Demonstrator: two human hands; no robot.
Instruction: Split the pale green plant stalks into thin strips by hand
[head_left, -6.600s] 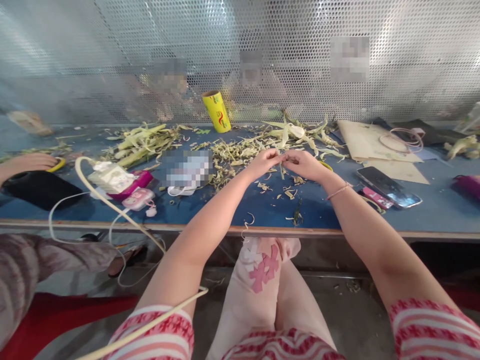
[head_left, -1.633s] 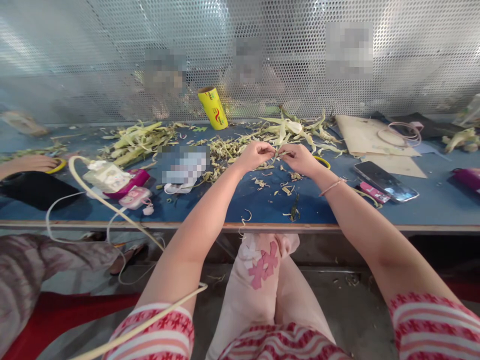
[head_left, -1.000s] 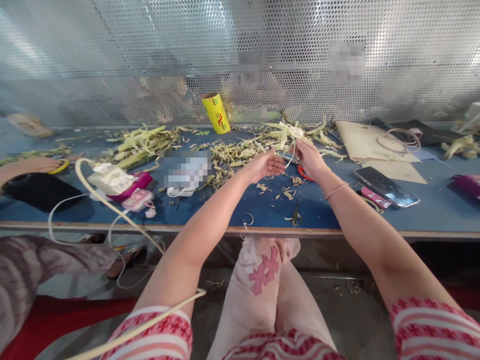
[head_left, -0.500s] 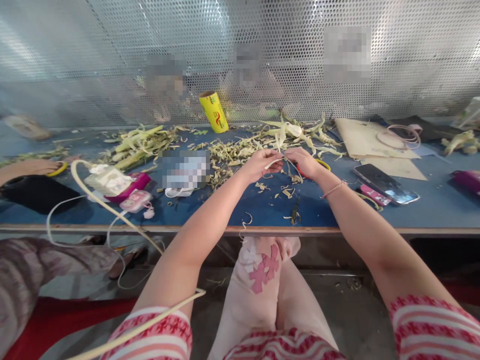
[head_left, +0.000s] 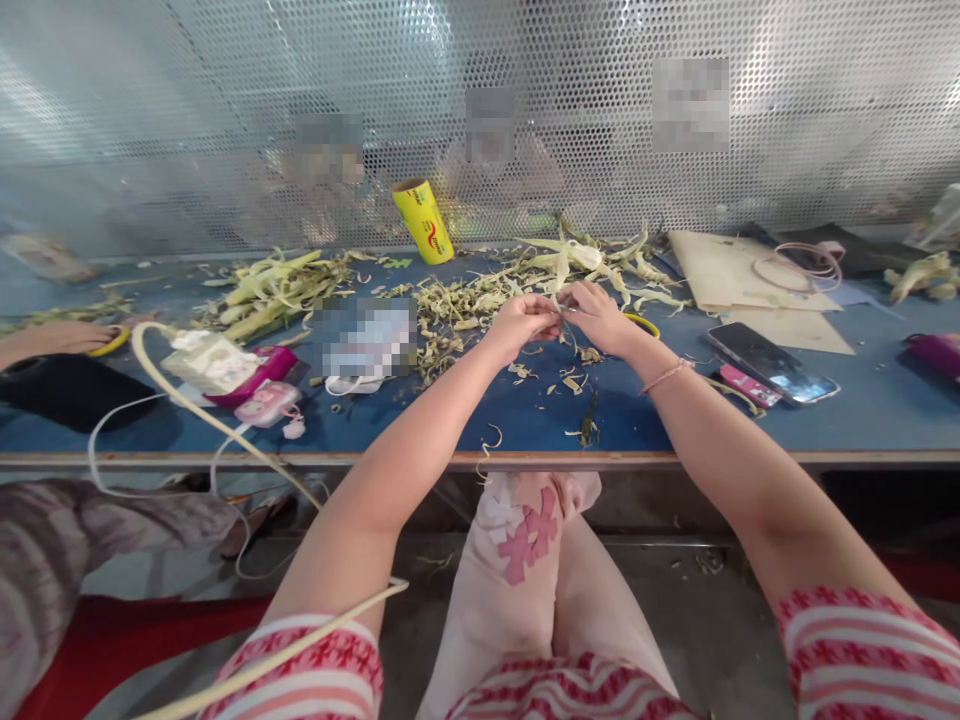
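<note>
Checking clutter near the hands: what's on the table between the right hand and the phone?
In the head view, between the right hand and the phone lies a yellow ring, part hidden by the hand, a few husk scraps, otherwise bare blue table.

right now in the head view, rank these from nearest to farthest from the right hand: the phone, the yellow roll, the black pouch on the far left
From the right hand:
1. phone, to its right on the blue table, face up.
2. yellow roll, to its left at the back, leaning by the perforated screen.
3. black pouch, far left across the table, beside another person's hand.
</note>
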